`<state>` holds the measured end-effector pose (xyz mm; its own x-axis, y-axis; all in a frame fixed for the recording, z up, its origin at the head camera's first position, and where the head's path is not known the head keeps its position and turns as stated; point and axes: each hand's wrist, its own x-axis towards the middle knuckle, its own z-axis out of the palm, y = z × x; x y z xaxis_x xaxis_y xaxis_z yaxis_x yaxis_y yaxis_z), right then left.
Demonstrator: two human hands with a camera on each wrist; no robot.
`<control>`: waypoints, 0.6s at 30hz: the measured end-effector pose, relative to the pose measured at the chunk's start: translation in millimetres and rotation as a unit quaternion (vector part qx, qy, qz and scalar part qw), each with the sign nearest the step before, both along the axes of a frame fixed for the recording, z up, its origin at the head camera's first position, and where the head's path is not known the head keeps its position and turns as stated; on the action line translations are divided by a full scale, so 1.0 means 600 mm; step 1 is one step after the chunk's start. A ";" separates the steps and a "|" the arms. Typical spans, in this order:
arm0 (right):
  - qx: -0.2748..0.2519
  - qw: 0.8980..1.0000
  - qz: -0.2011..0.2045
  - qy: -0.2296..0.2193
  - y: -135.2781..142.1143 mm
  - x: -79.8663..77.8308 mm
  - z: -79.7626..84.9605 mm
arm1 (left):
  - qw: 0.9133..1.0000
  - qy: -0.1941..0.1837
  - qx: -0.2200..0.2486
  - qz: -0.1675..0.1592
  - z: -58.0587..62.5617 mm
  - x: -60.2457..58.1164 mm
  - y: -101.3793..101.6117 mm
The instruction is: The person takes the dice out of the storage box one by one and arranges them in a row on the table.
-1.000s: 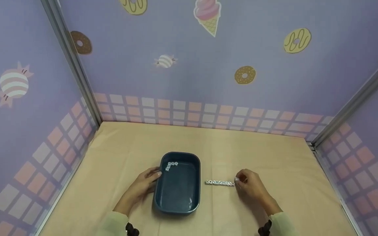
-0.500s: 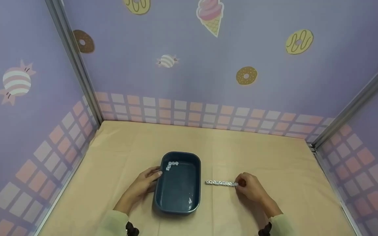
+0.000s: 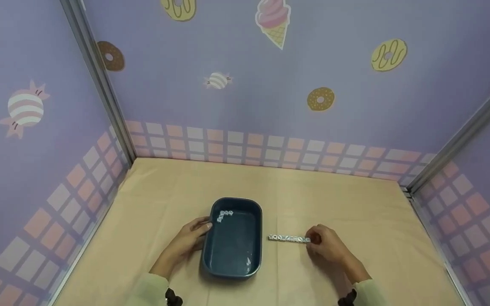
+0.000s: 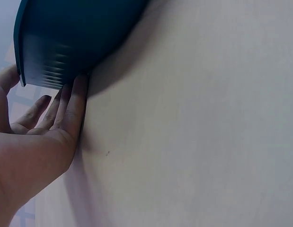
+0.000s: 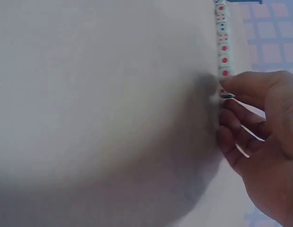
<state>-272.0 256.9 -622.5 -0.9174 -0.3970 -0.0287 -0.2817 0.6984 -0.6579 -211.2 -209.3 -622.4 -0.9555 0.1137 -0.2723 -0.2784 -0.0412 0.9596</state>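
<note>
A dark blue rectangular baking dish [image 3: 233,250] stands on the cloth, several small white dice [image 3: 223,213] grouped in its far left corner. My left hand [image 3: 186,239] is at its left side: the thumb touches the rim, and the nearly straight fingers [image 4: 75,106] rest against the outer wall low down. To the right of the dish runs a straight row of dice [image 3: 287,238] on the cloth. At the row's right end my right hand [image 3: 329,245] pinches the last die [image 5: 225,92] between thumb and index finger; its other fingers curl loosely below.
A beige cloth [image 3: 347,199] covers the table. Purple walls [image 3: 236,102] with sweets and a tile pattern stand behind and at both sides. Metal posts [image 3: 100,80] mark the corners. A narrow strip of cloth separates the dish from the row.
My right hand has come down slightly, and the die it pinches now sits in line at the row's right end. My left hand and the dish have stayed in place.
</note>
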 end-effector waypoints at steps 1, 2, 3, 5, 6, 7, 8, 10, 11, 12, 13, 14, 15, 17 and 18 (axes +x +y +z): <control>-0.001 1.000 0.006 0.001 -0.001 -0.002 0.006 | 1.000 0.000 0.000 0.001 0.001 0.001 0.000; -0.002 1.000 0.011 0.005 -0.003 -0.004 0.013 | 1.000 0.000 -0.001 0.001 0.001 0.001 -0.001; -0.006 1.000 0.016 0.008 -0.008 -0.005 0.021 | 1.000 -0.001 -0.003 0.001 0.001 0.002 -0.002; -0.022 0.999 0.022 0.021 -0.021 -0.008 0.040 | 1.000 0.000 -0.006 -0.003 0.001 0.002 0.000; -0.035 0.999 0.027 0.028 -0.032 -0.010 0.049 | 1.000 0.000 -0.008 -0.003 0.001 0.002 0.000; -0.050 0.998 0.032 0.032 -0.046 -0.012 0.058 | 1.000 0.001 -0.006 -0.004 0.001 0.002 -0.001; -0.065 0.997 0.037 0.037 -0.063 -0.014 0.066 | 1.000 0.001 -0.004 -0.005 0.001 0.002 -0.001; -0.098 0.993 0.049 0.044 -0.100 -0.019 0.077 | 1.000 0.002 0.001 -0.006 0.000 0.003 -0.003; -0.113 0.991 0.053 0.048 -0.119 -0.021 0.081 | 1.000 0.002 0.004 -0.006 0.000 0.002 -0.003; -0.128 0.989 0.057 0.052 -0.139 -0.023 0.082 | 1.000 0.002 0.006 -0.007 0.000 0.002 -0.003; -0.141 0.987 0.060 0.055 -0.157 -0.025 0.083 | 1.000 0.002 0.008 -0.007 0.000 0.002 -0.003; -0.155 0.984 0.062 0.059 -0.175 -0.026 0.081 | 1.000 0.001 0.009 -0.007 0.000 0.002 -0.003; -0.167 0.982 0.063 0.064 -0.193 -0.027 0.080 | 1.000 0.002 0.008 -0.006 0.001 0.002 -0.002; -0.187 0.978 0.059 0.071 -0.223 -0.028 0.075 | 1.000 0.001 0.008 -0.004 0.002 0.001 0.000; -0.195 0.976 0.057 0.076 -0.237 -0.028 0.072 | 1.000 0.001 0.009 -0.003 0.002 0.001 0.001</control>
<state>-289.0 114.7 -579.1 -0.8487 -0.4503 0.2775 -0.4576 0.3620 -0.8121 -210.9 -208.6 -621.0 -0.9554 0.1245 -0.2677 -0.2761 -0.0557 0.9595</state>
